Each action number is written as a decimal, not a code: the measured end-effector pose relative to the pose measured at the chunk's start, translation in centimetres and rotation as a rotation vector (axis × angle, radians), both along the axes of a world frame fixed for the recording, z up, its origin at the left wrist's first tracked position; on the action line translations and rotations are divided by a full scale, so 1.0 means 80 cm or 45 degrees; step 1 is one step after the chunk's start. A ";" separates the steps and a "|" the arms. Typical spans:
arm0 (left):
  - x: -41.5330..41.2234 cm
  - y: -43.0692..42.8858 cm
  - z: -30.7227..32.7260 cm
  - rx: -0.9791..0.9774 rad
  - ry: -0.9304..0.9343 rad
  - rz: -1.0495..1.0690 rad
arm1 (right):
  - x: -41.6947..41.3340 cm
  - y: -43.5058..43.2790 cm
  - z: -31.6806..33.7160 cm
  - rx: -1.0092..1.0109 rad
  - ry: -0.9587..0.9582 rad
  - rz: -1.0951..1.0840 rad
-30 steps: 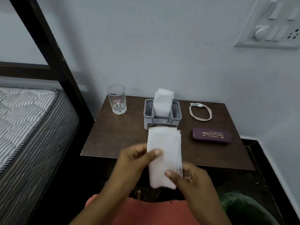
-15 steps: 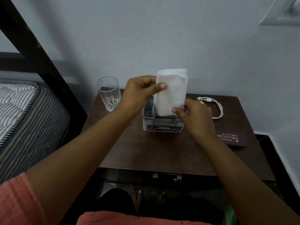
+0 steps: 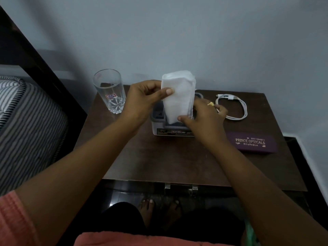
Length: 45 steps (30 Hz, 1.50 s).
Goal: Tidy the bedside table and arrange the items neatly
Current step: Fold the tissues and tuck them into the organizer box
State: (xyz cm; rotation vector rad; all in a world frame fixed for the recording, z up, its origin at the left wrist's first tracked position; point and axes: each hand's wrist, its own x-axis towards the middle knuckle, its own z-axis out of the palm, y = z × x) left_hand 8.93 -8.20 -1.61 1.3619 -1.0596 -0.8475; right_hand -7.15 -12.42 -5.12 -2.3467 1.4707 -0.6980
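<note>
A stack of white paper napkins (image 3: 178, 98) stands upright in the grey napkin holder (image 3: 158, 119) at the back middle of the dark wooden bedside table (image 3: 159, 160). My left hand (image 3: 143, 100) pinches the stack's upper left edge with thumb and fingers. My right hand (image 3: 204, 118) grips its lower right corner, with the fingers partly over the holder. The stack's lower end sits in the holder's slot. A clear drinking glass (image 3: 110, 91) stands at the back left of the table.
A coiled white charging cable (image 3: 232, 107) lies at the back right. A purple spectacle case (image 3: 252, 142) rests nearer the right edge. A striped mattress (image 3: 26, 125) and dark bed frame (image 3: 35, 59) stand to the left. The wall runs close behind the table.
Both hands carried the napkin stack from in front of the table up to the holder, then lowered its end into the slot. The camera has tilted down and closer.
</note>
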 end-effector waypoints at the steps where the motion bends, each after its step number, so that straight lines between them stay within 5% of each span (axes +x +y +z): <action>1: 0.002 0.000 -0.002 0.002 -0.001 -0.002 | -0.001 -0.001 0.001 0.020 -0.034 -0.019; 17: 0.002 0.007 -0.013 0.061 -0.230 -0.112 | -0.001 0.005 0.004 0.057 0.135 0.021; 33: 0.004 0.002 -0.027 0.103 -0.817 -0.076 | -0.002 0.000 0.010 -0.029 0.433 0.176; 40: 0.011 -0.002 -0.019 0.039 -0.965 -0.051 | -0.006 -0.004 0.020 0.092 0.008 0.061; 45: 0.007 -0.009 -0.025 0.071 -1.181 -0.135 | -0.005 -0.005 0.011 0.109 0.104 0.078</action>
